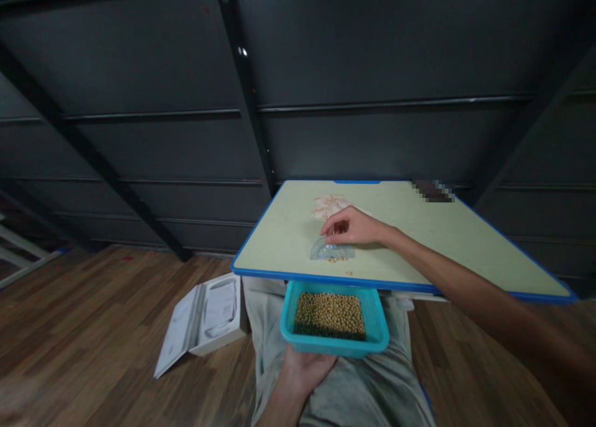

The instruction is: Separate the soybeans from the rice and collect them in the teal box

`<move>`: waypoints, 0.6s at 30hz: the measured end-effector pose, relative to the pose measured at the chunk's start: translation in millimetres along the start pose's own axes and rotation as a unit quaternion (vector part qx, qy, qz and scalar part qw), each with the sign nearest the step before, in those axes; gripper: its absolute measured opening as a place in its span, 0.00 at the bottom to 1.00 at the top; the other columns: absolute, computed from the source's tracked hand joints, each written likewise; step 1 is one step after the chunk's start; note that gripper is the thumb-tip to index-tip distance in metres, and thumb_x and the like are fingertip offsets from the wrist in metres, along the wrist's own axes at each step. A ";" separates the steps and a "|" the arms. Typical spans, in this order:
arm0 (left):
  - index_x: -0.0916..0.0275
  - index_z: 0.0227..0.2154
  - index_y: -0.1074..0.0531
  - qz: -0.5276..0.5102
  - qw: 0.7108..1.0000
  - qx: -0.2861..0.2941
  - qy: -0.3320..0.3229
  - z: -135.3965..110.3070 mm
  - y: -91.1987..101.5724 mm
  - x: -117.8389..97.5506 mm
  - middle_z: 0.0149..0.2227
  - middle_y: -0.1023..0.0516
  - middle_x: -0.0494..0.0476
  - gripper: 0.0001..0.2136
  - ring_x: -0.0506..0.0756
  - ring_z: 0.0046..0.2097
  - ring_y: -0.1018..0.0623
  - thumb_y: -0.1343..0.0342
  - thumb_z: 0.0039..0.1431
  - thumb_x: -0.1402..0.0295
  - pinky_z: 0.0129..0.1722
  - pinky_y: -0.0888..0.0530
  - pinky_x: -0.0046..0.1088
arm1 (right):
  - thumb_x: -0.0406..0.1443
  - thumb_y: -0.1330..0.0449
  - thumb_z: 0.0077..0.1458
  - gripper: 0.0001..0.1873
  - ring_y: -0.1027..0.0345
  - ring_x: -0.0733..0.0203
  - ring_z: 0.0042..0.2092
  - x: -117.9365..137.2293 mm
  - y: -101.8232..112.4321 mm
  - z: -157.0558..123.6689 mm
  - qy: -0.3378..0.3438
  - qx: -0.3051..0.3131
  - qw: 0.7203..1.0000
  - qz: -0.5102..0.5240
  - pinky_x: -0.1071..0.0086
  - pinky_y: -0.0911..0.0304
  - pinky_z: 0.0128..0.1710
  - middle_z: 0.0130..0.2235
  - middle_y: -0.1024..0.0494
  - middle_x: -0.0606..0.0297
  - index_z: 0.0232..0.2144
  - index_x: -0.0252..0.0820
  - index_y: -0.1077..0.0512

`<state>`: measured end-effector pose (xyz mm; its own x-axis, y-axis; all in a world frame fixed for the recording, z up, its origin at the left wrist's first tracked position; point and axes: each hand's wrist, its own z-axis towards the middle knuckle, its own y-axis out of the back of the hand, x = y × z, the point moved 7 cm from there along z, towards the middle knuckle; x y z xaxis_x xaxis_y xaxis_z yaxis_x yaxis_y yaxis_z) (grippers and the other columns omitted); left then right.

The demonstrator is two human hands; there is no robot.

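Observation:
My left hand (305,368) holds a teal tray (378,328) from below, just under the table's near edge; the tray is filled with yellowish beans (329,315). My right hand (352,226) reaches over the pale green table (442,241), its fingers curled down on a clear protractor (329,251) that lies flat near the front edge. A few loose beans (338,260) lie beside the protractor, and a bigger scattered pile of beans (329,205) lies farther back on the table.
The table has a blue rim (261,272). An opened white box (200,320) lies on the wooden floor at the left. A dark panelled wall with metal beams (242,85) stands behind. My grey trousers (344,390) show below the tray.

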<state>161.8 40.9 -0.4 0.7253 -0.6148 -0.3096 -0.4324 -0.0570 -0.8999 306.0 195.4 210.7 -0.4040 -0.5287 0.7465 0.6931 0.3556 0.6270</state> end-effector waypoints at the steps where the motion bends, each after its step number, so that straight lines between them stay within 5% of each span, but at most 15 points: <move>1: 0.51 0.35 0.16 0.006 1.000 0.000 -0.002 0.1 -0.1 -0.1 0.44 0.11 0.51 0.10 0.62 0.52 0.16 0.43 0.60 0.72 0.66 0.31 0.44 | 0.45 0.29 0.54 0.17 0.28 0.63 0.30 -0.1 -3.3 -0.5 -0.006 0.019 1.000 0.016 0.69 0.35 0.31 0.29 0.18 0.62 0.40 0.38 0.17; 7: 0.52 0.43 0.17 0.041 0.999 -0.011 -0.017 0.0 2.4 -1.6 0.45 0.11 0.55 0.11 0.64 0.57 0.19 0.42 0.62 0.68 0.68 0.34 0.48 | 0.46 0.25 0.50 0.21 0.26 0.63 0.27 -2.5 -22.3 -4.9 -0.061 0.114 0.985 0.117 0.68 0.30 0.29 0.30 0.16 0.61 0.41 0.38 0.18; 18: 0.54 0.47 0.19 0.004 1.000 -0.014 -0.007 -0.9 0.1 -0.9 0.44 0.11 0.55 0.12 0.64 0.54 0.17 0.38 0.61 0.66 0.67 0.30 0.48 | 0.46 0.24 0.48 0.20 0.25 0.64 0.27 -1.0 -27.1 -6.6 -0.079 0.127 0.978 0.142 0.69 0.29 0.28 0.29 0.17 0.63 0.39 0.39 0.18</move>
<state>160.6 40.8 0.1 0.7298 -0.6036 -0.3209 -0.4526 -0.0747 -0.8886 291.5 181.1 191.5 -0.3175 -0.2619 0.9114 0.6285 0.6616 0.4090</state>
